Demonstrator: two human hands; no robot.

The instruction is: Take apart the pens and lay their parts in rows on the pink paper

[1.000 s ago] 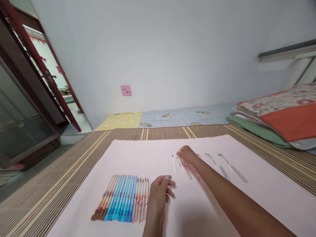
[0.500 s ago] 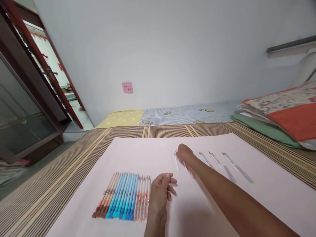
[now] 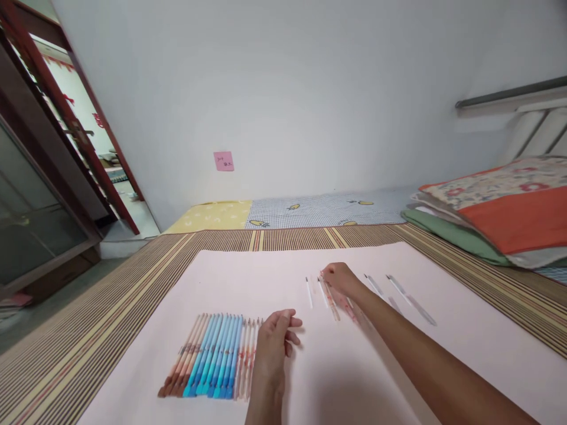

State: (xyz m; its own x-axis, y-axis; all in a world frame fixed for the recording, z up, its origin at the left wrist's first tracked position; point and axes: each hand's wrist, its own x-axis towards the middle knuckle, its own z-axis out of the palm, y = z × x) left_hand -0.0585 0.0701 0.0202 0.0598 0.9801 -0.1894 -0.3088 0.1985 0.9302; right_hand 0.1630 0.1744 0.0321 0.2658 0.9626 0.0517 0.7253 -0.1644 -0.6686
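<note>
My right hand (image 3: 340, 278) reaches to the far part of the pink sheet, its fingers pinched at the top end of a clear pen with a red pattern (image 3: 332, 304). Just left of it lie a thin white pen refill (image 3: 309, 293) and another white refill (image 3: 323, 290). A second clear red-patterned pen (image 3: 349, 309) lies partly under the right wrist. My left hand (image 3: 275, 336) rests lower, fingers loosely spread and holding nothing. Beside it is a row of clear pens with red marks (image 3: 245, 360), blue pens (image 3: 217, 354) and brown pens (image 3: 187, 358), partly covered by the left hand.
Right of my right forearm lie a white refill (image 3: 397, 285) and a clear pen tube (image 3: 420, 310). The pink sheet (image 3: 248, 271) lies on a striped mat (image 3: 146, 277). Folded bedding (image 3: 500, 206) is at the right, against a white wall.
My right hand has shifted slightly right over the sheet, and a second white refill now shows to its left. My left hand keeps its pose. The view has turned slightly right.
</note>
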